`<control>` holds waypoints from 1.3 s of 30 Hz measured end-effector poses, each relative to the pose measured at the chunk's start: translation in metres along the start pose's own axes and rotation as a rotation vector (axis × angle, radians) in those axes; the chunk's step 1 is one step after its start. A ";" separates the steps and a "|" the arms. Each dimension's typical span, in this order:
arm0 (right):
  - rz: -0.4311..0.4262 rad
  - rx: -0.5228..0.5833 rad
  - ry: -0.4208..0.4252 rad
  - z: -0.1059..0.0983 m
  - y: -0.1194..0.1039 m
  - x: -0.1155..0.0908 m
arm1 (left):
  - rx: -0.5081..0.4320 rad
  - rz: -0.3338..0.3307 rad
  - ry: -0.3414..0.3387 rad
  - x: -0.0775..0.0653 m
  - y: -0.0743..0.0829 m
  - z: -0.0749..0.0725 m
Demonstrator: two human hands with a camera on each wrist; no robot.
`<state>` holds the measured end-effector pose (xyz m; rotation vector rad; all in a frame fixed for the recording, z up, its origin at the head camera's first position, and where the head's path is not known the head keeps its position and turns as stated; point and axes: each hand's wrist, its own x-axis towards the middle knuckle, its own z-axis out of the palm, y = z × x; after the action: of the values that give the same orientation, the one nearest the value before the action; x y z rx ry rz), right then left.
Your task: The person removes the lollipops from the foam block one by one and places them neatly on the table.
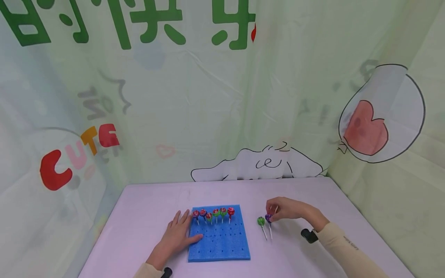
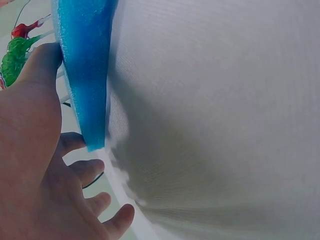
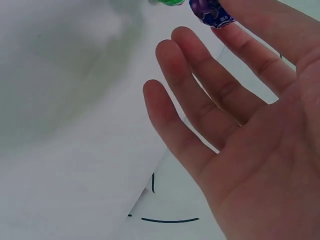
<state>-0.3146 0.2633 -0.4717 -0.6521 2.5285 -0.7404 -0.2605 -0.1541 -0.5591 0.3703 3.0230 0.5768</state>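
A blue foam board (image 1: 219, 243) with rows of small holes lies on the table. Several lollipops (image 1: 223, 212) with red, green and blue wrappers stand upright along its far part. My left hand (image 1: 176, 233) rests at the board's left edge, fingers spread and thumb over the top surface; the left wrist view shows the board's side (image 2: 90, 75) beside the fingers. Right of the board, my right hand (image 1: 286, 208) pinches a purple lollipop (image 1: 268, 218) by its wrapped head between thumb and index finger, its other fingers loose. Just left of it lies a green lollipop (image 1: 261, 221).
The light-coloured table (image 1: 146, 204) is bordered by printed cloth curtains (image 1: 208, 116) at the back and both sides. A black wrist device (image 1: 309, 236) sits at the right sleeve (image 1: 344, 247), and another (image 1: 167, 272) at the left cuff.
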 end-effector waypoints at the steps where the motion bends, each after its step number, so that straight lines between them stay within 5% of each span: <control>1: 0.024 -0.009 -0.001 0.001 0.001 0.001 | 0.000 -0.003 -0.001 0.000 0.000 0.000; 6: 0.133 -0.064 0.001 0.004 0.008 0.005 | -0.012 -0.011 -0.012 -0.001 0.002 0.001; 13: 0.179 -0.106 -0.004 0.009 0.011 0.011 | -0.013 -0.018 -0.015 0.000 0.002 0.002; 39: 0.187 -0.137 -0.007 0.015 -0.008 0.020 | -0.015 -0.004 -0.009 -0.001 0.003 -0.003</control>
<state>-0.3207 0.2407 -0.4842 -0.4525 2.6060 -0.5021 -0.2589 -0.1526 -0.5552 0.3657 3.0084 0.5949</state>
